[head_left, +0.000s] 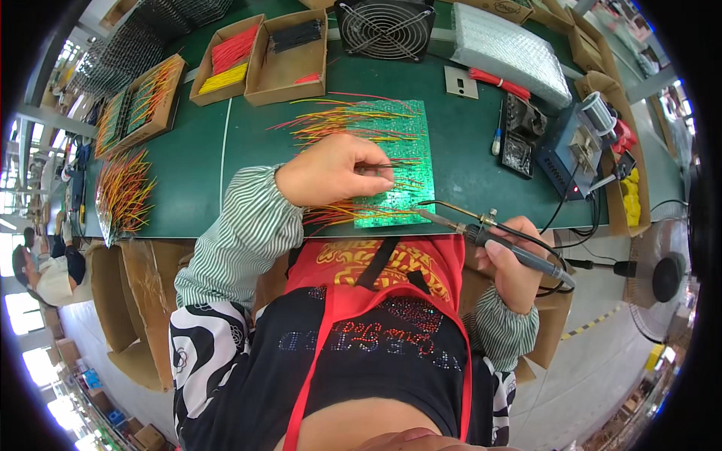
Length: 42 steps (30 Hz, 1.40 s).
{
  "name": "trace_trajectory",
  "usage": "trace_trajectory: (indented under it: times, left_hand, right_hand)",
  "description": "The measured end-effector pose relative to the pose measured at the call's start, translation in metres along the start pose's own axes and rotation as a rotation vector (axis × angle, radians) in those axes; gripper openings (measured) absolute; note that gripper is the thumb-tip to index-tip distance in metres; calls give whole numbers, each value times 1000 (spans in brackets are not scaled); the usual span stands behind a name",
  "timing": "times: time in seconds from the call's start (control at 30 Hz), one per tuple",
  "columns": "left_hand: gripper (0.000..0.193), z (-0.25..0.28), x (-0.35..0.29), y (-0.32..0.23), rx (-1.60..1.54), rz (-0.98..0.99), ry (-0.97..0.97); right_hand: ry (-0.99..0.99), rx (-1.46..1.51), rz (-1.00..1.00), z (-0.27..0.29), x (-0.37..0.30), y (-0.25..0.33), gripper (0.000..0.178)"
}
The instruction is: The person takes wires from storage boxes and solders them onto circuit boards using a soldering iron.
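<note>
A green circuit board panel [418,154] lies on the bench in front of me, with rows of red, yellow and orange wires [323,120] sticking out past its left side. Above the panel's left part is my left hand [338,169], closed in a pinch on a thin dark wire that its fingers partly hide. My right hand [515,259] grips a soldering iron [535,262] by its handle. A thin curved tube runs along the iron, and its tip points left, close to the panel's lower right edge.
Cardboard trays [286,90] of red, yellow and black wires stand at the back left. A wire bundle [124,192] lies on the left. At the back is a black fan [385,30]. On the right are a blue soldering station [564,158] and a black tray [519,143].
</note>
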<state>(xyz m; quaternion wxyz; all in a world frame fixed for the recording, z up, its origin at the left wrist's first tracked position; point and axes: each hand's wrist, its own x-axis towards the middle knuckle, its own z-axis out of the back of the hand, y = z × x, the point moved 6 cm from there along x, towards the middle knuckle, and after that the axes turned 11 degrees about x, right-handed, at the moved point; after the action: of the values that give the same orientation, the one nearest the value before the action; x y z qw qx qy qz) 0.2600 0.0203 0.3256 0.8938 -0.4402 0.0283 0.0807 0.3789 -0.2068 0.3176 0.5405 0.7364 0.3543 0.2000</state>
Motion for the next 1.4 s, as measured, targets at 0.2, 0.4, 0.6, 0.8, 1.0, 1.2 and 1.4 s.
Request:
trace_trajectory:
  times: [0.2,0.4,0.6,0.8,1.0,1.2,1.4]
  left_hand:
    - [23,-19,6,-17,3,-58,107]
    - [21,-26,5,-18,-19,-93,165]
    - [23,-31,7,-11,-32,-131,192]
    - [24,-32,5,-15,-19,-153,210]
    - [20,-37,4,-15,-54,-184,240]
    - [20,-36,10,-9,-58,-189,278]
    - [17,-35,4,-15,-24,-310,271]
  right_hand:
    - [27,39,-25,3,-10,1,14]
    - [75,52,-59,2,-8,-3,14]
    - [80,47,-82,-1,-5,-6,14]
    - [89,31,-103,0,-6,-7,14]
    - [102,33,-100,1,-7,-10,14]
    - [118,23,-117,0,1,-12,14]
    - [125,-75,-75,2,1,-7,16]
